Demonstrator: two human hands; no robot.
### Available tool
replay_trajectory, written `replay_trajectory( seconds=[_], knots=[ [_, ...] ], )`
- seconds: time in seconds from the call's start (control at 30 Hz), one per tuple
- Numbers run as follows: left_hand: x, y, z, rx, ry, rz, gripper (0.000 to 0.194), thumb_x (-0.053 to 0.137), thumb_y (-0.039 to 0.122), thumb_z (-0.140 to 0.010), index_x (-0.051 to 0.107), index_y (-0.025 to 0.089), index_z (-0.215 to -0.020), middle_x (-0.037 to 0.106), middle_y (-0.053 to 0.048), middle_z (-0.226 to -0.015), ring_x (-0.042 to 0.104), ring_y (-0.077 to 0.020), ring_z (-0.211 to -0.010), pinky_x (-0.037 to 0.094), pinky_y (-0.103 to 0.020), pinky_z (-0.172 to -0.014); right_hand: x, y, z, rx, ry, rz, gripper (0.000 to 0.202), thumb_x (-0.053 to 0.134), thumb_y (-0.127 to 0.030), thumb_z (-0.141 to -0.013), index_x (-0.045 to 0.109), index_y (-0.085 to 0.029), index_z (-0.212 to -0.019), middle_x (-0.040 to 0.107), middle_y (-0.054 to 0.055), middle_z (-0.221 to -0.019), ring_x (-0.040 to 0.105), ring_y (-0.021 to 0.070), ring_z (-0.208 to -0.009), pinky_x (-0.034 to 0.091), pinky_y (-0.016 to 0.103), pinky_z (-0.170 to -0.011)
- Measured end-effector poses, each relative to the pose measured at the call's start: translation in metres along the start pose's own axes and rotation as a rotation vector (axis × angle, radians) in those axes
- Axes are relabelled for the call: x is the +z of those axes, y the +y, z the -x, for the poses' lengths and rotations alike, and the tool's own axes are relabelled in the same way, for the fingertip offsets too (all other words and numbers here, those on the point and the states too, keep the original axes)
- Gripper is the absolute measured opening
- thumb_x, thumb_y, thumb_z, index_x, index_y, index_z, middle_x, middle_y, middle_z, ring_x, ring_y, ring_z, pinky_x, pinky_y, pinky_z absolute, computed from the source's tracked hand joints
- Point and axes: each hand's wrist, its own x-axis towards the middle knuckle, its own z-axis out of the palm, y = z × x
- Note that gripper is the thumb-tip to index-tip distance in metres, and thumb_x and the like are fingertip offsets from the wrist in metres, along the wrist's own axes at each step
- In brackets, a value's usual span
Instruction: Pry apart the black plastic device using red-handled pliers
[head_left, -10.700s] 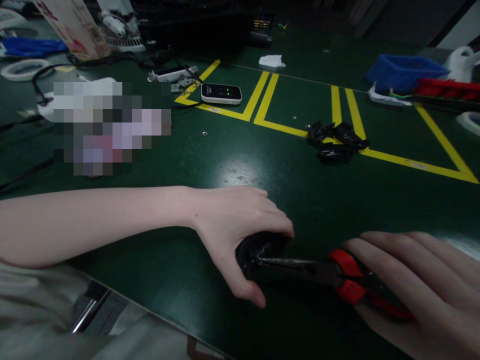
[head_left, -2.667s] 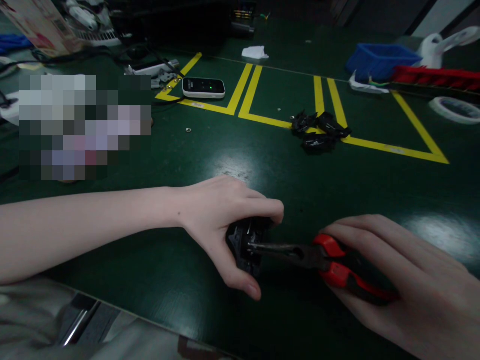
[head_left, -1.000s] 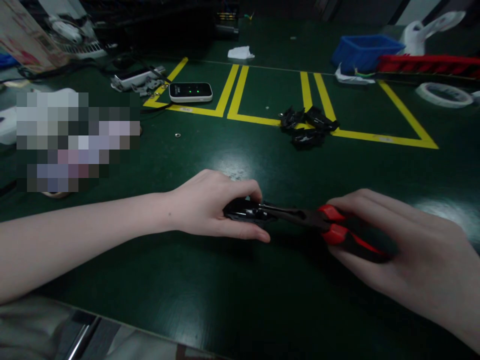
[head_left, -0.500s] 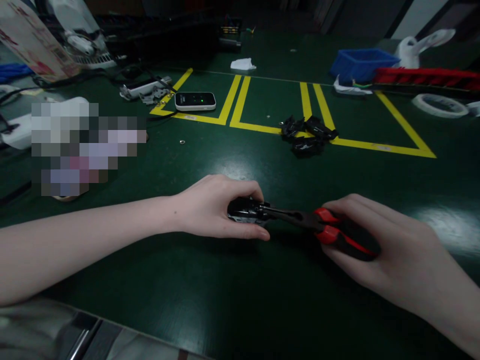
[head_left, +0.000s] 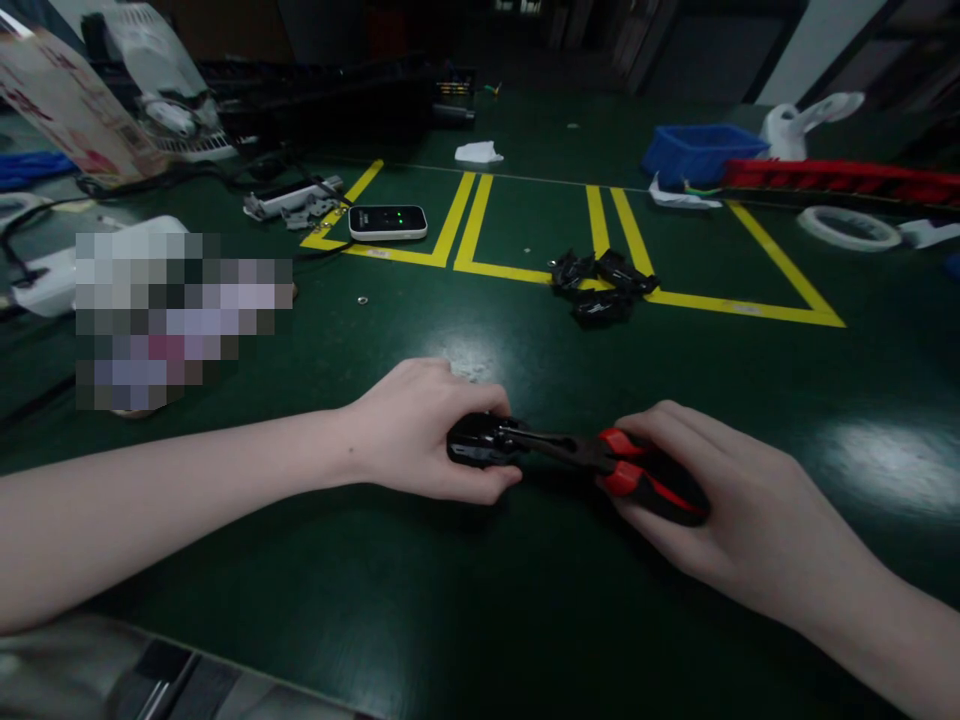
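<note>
Near the middle, my left hand grips a glossy black part between thumb and fingers. My right hand is wrapped round the red and black handles of long-nose pliers. The pliers point left, and their tips meet the right end of the black part. Whether the jaws are clamped on it is too small to tell. Beyond my hands, several crumpled black pieces lie across yellow tape lines on the green table.
A white device with green lights lies at the back left, near metal pieces. A small ring sits nearer. At the back right are a blue bin, a red rack and a tape roll.
The view has shifted a little. My right hand and the pliers have moved left, closer to my left hand, which still holds the black part.
</note>
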Motion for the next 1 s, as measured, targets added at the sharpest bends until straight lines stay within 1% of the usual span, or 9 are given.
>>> replay_trajectory(
  seconds=[0.13, 0.2, 0.33, 0.43, 0.6, 0.7, 0.77, 0.9, 1.0],
  knots=[
    [-0.002, 0.0, -0.002, -0.048, -0.043, -0.037, 0.053, 0.073, 0.072, -0.088, 0.078, 0.019, -0.092, 0.07, 0.001, -0.066, 0.062, -0.0159, -0.06, 0.038, -0.027, -0.061, -0.004, -0.004, -0.004, -0.035, 0.007, 0.027, 0.032, 0.065, -0.055, -0.098, 0.069, -0.024, -0.106, 0.074, 0.006, -0.091, 0.072, 0.0207, -0.071, 0.057, 0.032, -0.053],
    [-0.003, -0.001, -0.002, -0.055, -0.049, -0.043, 0.057, 0.075, 0.076, -0.086, 0.077, 0.019, -0.087, 0.068, 0.002, -0.064, 0.06, -0.0151, -0.058, 0.036, -0.027, -0.059, -0.006, -0.005, -0.005, -0.068, 0.04, 0.055, 0.04, 0.061, -0.061, -0.101, 0.07, -0.023, -0.108, 0.074, 0.007, -0.091, 0.071, 0.0207, -0.07, 0.056, 0.032, -0.053],
    [-0.006, -0.006, -0.002, -0.019, -0.103, 0.028, 0.056, 0.074, 0.076, -0.089, 0.076, 0.02, -0.086, 0.068, 0.002, -0.065, 0.06, -0.0138, -0.059, 0.038, -0.025, -0.059, -0.005, -0.003, -0.005, -0.141, 0.102, 0.117, 0.047, 0.06, -0.064, -0.102, 0.071, -0.02, -0.115, 0.076, 0.01, -0.094, 0.072, 0.0228, -0.073, 0.057, 0.035, -0.057],
    [-0.007, -0.009, -0.002, 0.02, -0.107, 0.096, 0.055, 0.077, 0.074, -0.088, 0.075, 0.019, -0.087, 0.067, 0.003, -0.066, 0.059, -0.0128, -0.059, 0.039, -0.024, -0.058, -0.002, 0.0, -0.004, -0.162, 0.121, 0.142, 0.048, 0.059, -0.064, -0.102, 0.071, -0.021, -0.117, 0.077, 0.011, -0.097, 0.073, 0.0243, -0.077, 0.058, 0.037, -0.06],
    [-0.007, -0.011, -0.003, 0.083, -0.082, 0.146, 0.057, 0.083, 0.075, -0.084, 0.074, 0.019, -0.093, 0.068, 0.004, -0.071, 0.059, -0.0118, -0.061, 0.038, -0.023, -0.058, 0.002, 0.004, 0.0, -0.142, 0.125, 0.126, 0.046, 0.056, -0.064, -0.105, 0.068, -0.023, -0.122, 0.075, 0.01, -0.1, 0.072, 0.0244, -0.079, 0.057, 0.037, -0.06],
    [-0.006, -0.011, -0.003, 0.099, -0.081, 0.107, 0.059, 0.085, 0.075, -0.082, 0.074, 0.019, -0.098, 0.07, 0.004, -0.073, 0.061, -0.0122, -0.063, 0.039, -0.023, -0.059, 0.001, 0.003, -0.001, -0.129, 0.114, 0.078, 0.046, 0.058, -0.065, -0.103, 0.069, -0.023, -0.119, 0.075, 0.009, -0.098, 0.072, 0.0227, -0.076, 0.056, 0.035, -0.058],
    [-0.005, -0.01, -0.003, 0.088, -0.086, 0.051, 0.053, 0.086, 0.069, -0.084, 0.073, 0.02, -0.099, 0.071, 0.004, -0.075, 0.064, -0.0127, -0.064, 0.041, -0.023, -0.061, -0.001, 0.002, -0.003, -0.116, 0.095, 0.044, 0.044, 0.062, -0.065, -0.101, 0.07, -0.023, -0.115, 0.075, 0.007, -0.095, 0.072, 0.021, -0.074, 0.056, 0.033, -0.057],
    [-0.001, -0.006, -0.003, 0.055, -0.083, -0.034, 0.023, 0.08, 0.041, -0.09, 0.071, 0.022, -0.1, 0.072, 0.004, -0.075, 0.066, -0.0139, -0.064, 0.043, -0.023, -0.062, 0.0, 0.003, -0.002, -0.08, 0.077, 0.002, 0.044, 0.062, -0.066, -0.1, 0.07, -0.025, -0.114, 0.076, 0.006, -0.095, 0.072, 0.0207, -0.073, 0.057, 0.032, -0.056],
    [0.002, -0.005, -0.003, 0.034, -0.077, -0.095, 0.018, 0.078, 0.032, -0.087, 0.07, 0.022, -0.1, 0.071, 0.004, -0.074, 0.066, -0.0154, -0.063, 0.041, -0.025, -0.062, 0.002, 0.005, -0.001, -0.063, 0.068, -0.015, 0.044, 0.063, -0.067, -0.1, 0.071, -0.026, -0.115, 0.077, 0.006, -0.096, 0.073, 0.0214, -0.074, 0.059, 0.033, -0.056]
  ],
)
